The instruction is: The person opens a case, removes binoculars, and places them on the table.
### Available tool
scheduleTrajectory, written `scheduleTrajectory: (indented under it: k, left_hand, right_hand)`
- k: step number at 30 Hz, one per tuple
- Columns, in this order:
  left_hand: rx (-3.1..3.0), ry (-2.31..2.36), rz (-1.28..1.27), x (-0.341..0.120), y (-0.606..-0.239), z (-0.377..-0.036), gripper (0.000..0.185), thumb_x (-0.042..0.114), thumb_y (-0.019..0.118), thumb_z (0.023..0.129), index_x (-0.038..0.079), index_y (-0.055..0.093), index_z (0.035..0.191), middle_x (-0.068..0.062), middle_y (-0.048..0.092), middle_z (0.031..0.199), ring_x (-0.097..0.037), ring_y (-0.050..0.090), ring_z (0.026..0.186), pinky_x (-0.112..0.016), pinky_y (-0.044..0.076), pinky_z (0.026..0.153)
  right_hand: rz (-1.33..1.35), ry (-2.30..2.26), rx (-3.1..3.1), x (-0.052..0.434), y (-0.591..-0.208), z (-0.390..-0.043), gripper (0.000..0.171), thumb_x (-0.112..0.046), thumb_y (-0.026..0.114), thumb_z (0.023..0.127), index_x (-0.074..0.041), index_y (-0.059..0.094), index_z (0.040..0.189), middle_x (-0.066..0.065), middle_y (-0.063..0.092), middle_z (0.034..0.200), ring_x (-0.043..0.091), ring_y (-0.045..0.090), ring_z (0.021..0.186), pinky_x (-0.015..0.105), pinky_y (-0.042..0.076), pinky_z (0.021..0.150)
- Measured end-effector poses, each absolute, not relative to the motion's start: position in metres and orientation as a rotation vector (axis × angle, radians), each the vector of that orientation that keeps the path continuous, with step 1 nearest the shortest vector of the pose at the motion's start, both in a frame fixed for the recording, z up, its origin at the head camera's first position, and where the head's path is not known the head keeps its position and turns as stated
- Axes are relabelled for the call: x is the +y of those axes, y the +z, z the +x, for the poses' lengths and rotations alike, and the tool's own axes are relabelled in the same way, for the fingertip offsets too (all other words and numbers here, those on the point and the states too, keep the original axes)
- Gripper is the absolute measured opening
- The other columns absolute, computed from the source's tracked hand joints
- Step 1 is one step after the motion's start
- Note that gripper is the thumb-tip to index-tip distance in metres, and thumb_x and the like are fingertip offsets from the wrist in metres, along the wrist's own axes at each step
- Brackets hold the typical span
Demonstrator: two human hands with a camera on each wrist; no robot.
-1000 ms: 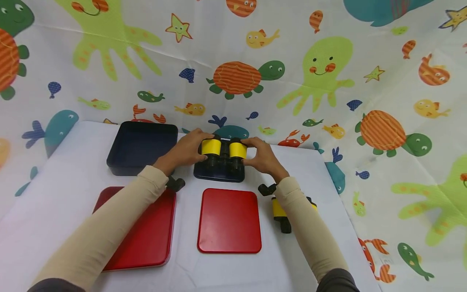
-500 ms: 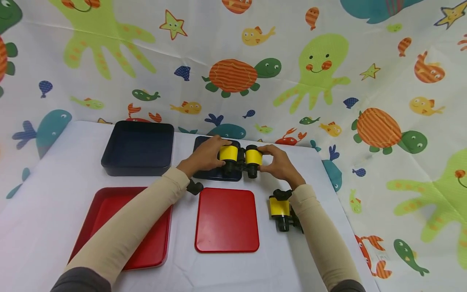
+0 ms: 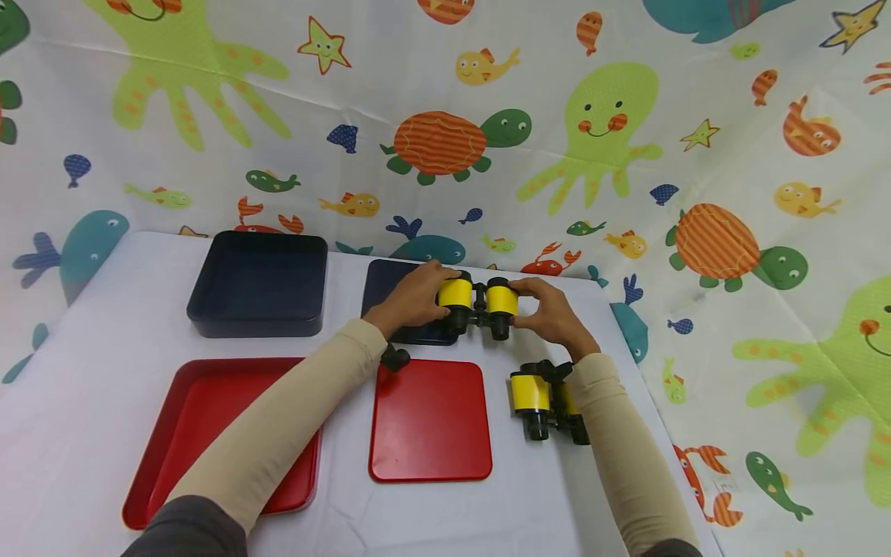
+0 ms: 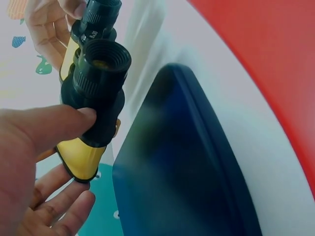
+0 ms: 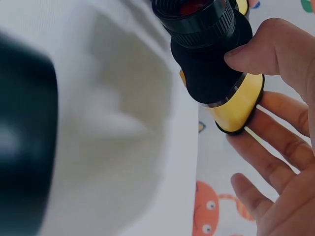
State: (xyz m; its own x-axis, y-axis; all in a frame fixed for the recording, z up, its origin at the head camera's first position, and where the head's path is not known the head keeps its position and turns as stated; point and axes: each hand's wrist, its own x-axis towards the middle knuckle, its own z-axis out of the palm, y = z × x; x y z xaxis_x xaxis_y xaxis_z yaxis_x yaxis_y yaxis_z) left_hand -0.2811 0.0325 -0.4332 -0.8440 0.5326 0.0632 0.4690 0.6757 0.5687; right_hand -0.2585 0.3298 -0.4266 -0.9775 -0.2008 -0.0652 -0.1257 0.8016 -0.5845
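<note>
A pair of yellow and black binoculars point(image 3: 479, 305) is held between my two hands near the back of the table. My left hand point(image 3: 414, 295) grips the left barrel, thumb pressing the black eyepiece side and fingers at the far yellow end, as the left wrist view shows. On the other barrel, my right hand point(image 3: 548, 309) has its thumb on the black part and fingertips at the front rim point(image 5: 236, 129). A small dark blue lid point(image 3: 390, 286) lies partly under my left hand. Second yellow and black binoculars point(image 3: 532, 394) rest on the table, partly hidden by my right forearm.
A deep dark blue box point(image 3: 254, 326) stands at the back left. In front of it lies a red tray point(image 3: 202, 433), partly covered by my left sleeve. A small red lid point(image 3: 431, 425) lies at mid-table. A patterned curtain point(image 3: 348, 170) hangs behind the table.
The binoculars have moved right with both hands, from over the dark blue lid to mostly past its right edge. The head view has shifted slightly.
</note>
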Motion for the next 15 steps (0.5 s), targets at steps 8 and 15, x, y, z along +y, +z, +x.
scheduleTrajectory:
  k: [8,15]
  left_hand:
    - [2.766,0.909,0.870,0.055,-0.438,-0.284,0.074,0.019,0.084,0.092,0.013,0.051,0.158,-0.017,0.054,0.149,-0.032,0.058,0.131,-0.047,0.048,0.119]
    - [2.776,0.904,0.877,0.076,-0.443,-0.287,0.074,0.020,0.084,0.092,0.012,0.052,0.158,-0.016,0.056,0.147,-0.031,0.058,0.130,-0.044,0.048,0.119]
  right_hand:
    - [-0.178,-0.906,2.842,0.349,-0.425,-0.258,0.071,-0.010,0.082,0.090,-0.013,0.053,0.155,0.013,0.055,0.157,0.039,0.047,0.148,0.066,0.032,0.126]
    - [-0.127,-0.902,2.820,0.368,-0.427,-0.258,0.070,-0.009,0.081,0.092,-0.012,0.052,0.155,0.014,0.053,0.159,0.042,0.045,0.150,0.068,0.032,0.125]
